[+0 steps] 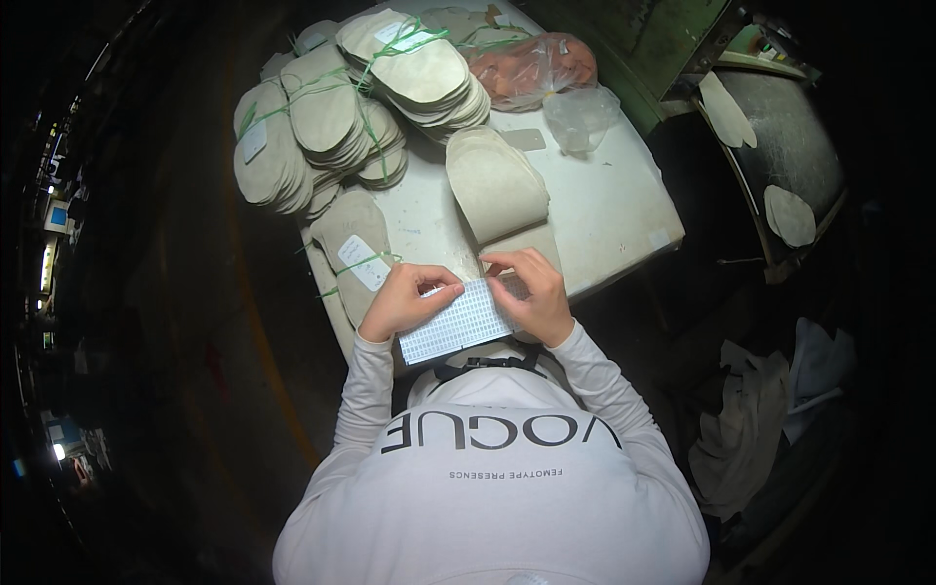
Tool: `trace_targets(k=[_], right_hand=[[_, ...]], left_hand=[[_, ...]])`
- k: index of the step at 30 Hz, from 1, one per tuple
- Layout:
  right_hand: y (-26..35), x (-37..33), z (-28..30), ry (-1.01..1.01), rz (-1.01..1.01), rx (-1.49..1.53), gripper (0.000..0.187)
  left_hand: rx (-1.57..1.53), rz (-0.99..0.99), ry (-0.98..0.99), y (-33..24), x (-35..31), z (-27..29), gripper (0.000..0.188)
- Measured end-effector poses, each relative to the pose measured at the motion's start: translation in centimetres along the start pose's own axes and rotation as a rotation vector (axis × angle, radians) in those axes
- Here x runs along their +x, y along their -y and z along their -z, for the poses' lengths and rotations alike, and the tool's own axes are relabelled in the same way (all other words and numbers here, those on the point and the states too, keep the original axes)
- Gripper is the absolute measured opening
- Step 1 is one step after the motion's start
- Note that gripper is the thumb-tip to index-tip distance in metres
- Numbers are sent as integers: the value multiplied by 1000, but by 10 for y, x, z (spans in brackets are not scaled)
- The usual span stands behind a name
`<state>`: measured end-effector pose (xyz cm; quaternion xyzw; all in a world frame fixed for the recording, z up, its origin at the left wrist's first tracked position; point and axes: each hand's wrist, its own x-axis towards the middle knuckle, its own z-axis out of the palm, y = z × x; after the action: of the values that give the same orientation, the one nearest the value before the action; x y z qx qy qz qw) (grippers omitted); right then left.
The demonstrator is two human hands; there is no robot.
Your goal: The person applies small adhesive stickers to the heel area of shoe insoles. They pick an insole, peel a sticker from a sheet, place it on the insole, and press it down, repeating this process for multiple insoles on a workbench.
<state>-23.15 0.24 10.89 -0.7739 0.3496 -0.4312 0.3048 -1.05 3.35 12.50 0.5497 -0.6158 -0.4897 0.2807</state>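
Note:
A white sheet printed with a fine grid of small labels (453, 327) lies at the table's near edge, close to my body. My left hand (409, 300) is closed on its upper left edge, thumb on top. At the sheet's upper right, my right hand (534, 294) has bent fingers, with thumb and index drawn near each other; anything between them is too small to make out. Just beyond that hand rests a fanned stack of beige insole-shaped pieces (499, 190). Left of my left hand lies another beige piece (349, 222) with a white tag (363, 261) and green string.
Bundles of beige pieces (414, 73) tied with green string are piled at the white table's (624, 205) far left. Behind the stack sits a clear plastic bag of reddish-brown material (531, 70). A green machine (643, 54) stands far right; cloth scraps (746, 419) lie lower right.

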Motion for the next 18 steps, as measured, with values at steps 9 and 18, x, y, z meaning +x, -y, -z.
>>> trace_targets(k=[9, 18], right_hand=[[6, -5, -13, 29, 23, 152, 55], [6, -5, -16, 49, 123, 178, 62]], left_hand=[[-19, 1, -2, -3, -4, -3, 17], [10, -2, -9, 4, -5, -5, 16]])
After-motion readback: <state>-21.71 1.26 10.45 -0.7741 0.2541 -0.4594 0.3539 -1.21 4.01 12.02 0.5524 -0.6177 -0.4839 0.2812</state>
